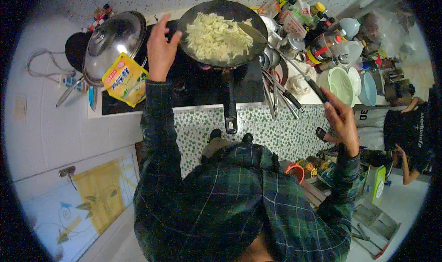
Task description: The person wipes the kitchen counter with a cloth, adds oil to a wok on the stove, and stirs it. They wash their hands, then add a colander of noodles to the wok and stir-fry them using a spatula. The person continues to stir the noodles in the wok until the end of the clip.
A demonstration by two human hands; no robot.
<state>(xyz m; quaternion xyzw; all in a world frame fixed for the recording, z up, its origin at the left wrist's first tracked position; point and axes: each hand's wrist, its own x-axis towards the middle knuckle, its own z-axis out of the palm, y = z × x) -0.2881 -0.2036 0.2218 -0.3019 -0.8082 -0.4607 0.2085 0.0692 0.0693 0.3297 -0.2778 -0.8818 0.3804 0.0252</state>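
Note:
Shredded pale-green vegetable, perhaps cabbage [217, 39], fills much of a dark wok [224, 63] on the black cooktop [193, 89]. The wok's long black handle [229, 106] points towards my body. My right hand [340, 118] grips the dark handle of a long metal spatula [293, 63], whose blade rests among the shreds at the wok's right side. Fingers apart and holding nothing, my left hand [161, 51] is by the wok's left rim; whether it touches the rim I cannot tell. A yellow seasoning pouch [126, 80] lies just left of my left wrist, against a domed metal lid [112, 44].
Ladles and tongs [279, 92] lie right of the cooktop, with bottles [324, 44], a metal pot [292, 45] and a green colander [338, 85] beyond. A power strip [70, 82] is at the left. Another person [404, 130] is at the far right.

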